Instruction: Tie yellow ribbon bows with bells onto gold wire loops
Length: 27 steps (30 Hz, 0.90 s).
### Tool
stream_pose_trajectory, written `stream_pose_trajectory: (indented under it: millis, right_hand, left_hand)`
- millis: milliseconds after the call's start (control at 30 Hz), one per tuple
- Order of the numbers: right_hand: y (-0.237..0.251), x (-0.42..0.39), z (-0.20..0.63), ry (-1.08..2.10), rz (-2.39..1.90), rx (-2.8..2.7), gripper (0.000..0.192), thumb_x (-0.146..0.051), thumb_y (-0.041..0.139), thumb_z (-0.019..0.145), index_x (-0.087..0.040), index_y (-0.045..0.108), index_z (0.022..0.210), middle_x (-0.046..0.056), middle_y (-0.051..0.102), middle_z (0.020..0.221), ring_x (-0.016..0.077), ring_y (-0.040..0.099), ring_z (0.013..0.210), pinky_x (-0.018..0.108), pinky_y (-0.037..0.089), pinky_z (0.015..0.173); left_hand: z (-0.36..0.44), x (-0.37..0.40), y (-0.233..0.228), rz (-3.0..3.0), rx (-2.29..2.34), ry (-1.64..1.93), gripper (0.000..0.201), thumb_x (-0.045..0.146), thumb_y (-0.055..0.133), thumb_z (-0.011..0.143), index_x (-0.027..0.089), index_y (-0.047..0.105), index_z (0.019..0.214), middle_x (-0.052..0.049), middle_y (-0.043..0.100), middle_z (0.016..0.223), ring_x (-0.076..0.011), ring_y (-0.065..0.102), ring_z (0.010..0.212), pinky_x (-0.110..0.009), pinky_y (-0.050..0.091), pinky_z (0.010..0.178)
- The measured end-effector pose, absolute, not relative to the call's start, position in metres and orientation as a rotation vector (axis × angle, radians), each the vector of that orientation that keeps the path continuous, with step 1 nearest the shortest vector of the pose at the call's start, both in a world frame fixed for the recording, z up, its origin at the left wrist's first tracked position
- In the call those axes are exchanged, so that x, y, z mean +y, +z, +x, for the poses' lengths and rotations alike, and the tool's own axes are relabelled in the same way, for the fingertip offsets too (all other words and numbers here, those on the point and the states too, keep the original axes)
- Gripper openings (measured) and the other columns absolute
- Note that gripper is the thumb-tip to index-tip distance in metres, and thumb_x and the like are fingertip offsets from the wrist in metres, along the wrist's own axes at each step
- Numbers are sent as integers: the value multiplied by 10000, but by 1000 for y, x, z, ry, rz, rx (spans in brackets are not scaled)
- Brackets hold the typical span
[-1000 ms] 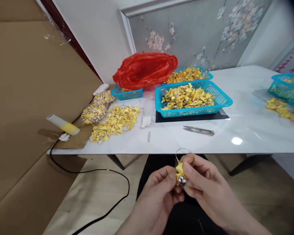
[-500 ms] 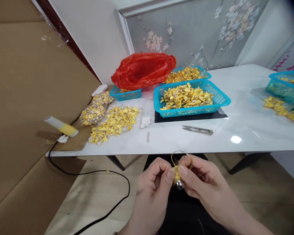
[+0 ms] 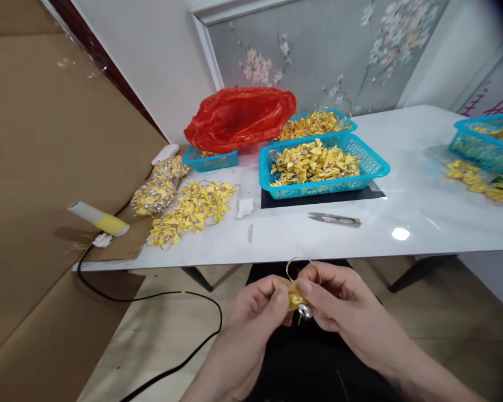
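Looking down past the near edge of the white table (image 3: 402,184), I take that table as my landmark and work from the biggest thing to the smallest. At its left end leans a big sheet of brown cardboard (image 3: 46,167). Toward the table's far side slumps a red plastic bag (image 3: 238,117), and right of it sit two blue baskets: the front basket (image 3: 372,167) heaped with yellow folded pieces, the rear basket (image 3: 343,120) just behind it, also full. A third, smaller basket (image 3: 209,161) pokes out from under the bag. On the table's left part lies a loose pile of yellow pieces (image 3: 190,209); beyond the table's left corner, on the cardboard, a glue gun (image 3: 98,219) rests with its black cord (image 3: 151,296) trailing to the floor. Near the table's front middle lie thread snips (image 3: 335,219).

Below the table's front edge, over my lap, my left hand (image 3: 255,312) and right hand (image 3: 339,307) meet, both pinching one small yellow ornament (image 3: 295,297). It is a folded scrap of shiny yellow ribbon with a small silver bell (image 3: 305,312) hanging at its lower end and a thin gold loop (image 3: 303,268) arching above my fingertips. Left thumb and right thumb press it from either side, the other fingers curled behind.
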State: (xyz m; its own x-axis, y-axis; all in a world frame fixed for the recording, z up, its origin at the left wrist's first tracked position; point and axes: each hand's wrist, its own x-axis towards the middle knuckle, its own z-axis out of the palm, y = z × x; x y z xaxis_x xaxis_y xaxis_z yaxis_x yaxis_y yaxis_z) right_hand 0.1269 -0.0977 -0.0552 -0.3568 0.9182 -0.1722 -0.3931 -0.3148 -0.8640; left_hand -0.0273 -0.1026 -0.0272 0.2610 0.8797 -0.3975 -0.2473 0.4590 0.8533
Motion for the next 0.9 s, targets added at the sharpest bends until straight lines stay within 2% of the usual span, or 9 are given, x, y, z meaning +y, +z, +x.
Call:
stream_pose_trajectory:
  millis: [133,267,433,500,567,633,733,833,900]
  right_hand:
    - [-56,-97,130,1846,-821,-964,386,-519,652,898,-174,556,752,-85,345,583,43,191,474,215,135,422]
    - [-59,-97,136,1899,-802,-1020,346,-516,661,891,-174,611,878,-81,365,616,49,185,490,220,139,434]
    - [-45,-99,137,1619,-998,-1296,340,-376,637,905,-167,521,663,-51,411,625,80,311,561,234,241,494]
    - [-42,-99,138,1525,-1029,-1369,304,-334,622,902,-169,543,660,-31,471,654,102,385,607,242,303,538]
    - [-44,-98,140,1453,-1050,-1394,238,-333,613,905,-174,611,727,-22,501,665,116,424,616,251,337,552]
    - [-52,-96,144,1292,-1080,-1388,131,-312,627,898,-192,678,894,-26,494,681,123,439,607,255,360,547]
    - [-60,-90,147,1064,-1002,-1486,258,-183,638,874,-238,688,1122,-20,504,751,126,484,622,247,389,542]
    - [-52,-81,148,1024,-819,-1662,184,-123,571,910,-206,733,931,9,566,779,123,553,662,237,420,569]
    - [-40,-75,150,991,-808,-1784,222,-132,539,938,-171,709,801,17,577,761,117,564,659,234,424,586]
  left_hand:
    - [-25,-101,-29,649,977,875,330,389,769,809,150,612,644,20,519,662,-111,407,646,-239,362,630]
    - [-25,-98,-34,471,901,923,278,344,800,787,147,629,690,12,552,692,-110,446,668,-233,404,656]
    - [-27,-98,-39,492,880,972,277,312,743,855,144,625,669,12,552,682,-104,460,672,-220,427,672]
    - [-28,-98,-38,437,872,986,242,287,747,855,136,649,694,3,582,704,-101,493,678,-221,445,684]
    - [-29,-99,-36,305,855,968,176,249,802,802,129,684,751,-6,613,726,-95,526,663,-213,452,651]
    - [-29,-100,-34,155,792,917,203,216,866,722,123,696,783,-7,620,712,-86,537,621,-191,431,586]
    - [-26,-101,-33,40,671,826,272,210,908,655,104,693,786,0,597,665,-74,540,585,-158,396,536]
    - [-22,-102,-38,62,660,762,266,225,893,675,92,687,779,19,564,647,-62,530,570,-155,394,529]
    - [-22,-102,-42,178,757,773,240,297,828,763,109,691,820,1,594,709,-80,548,605,-180,417,545]
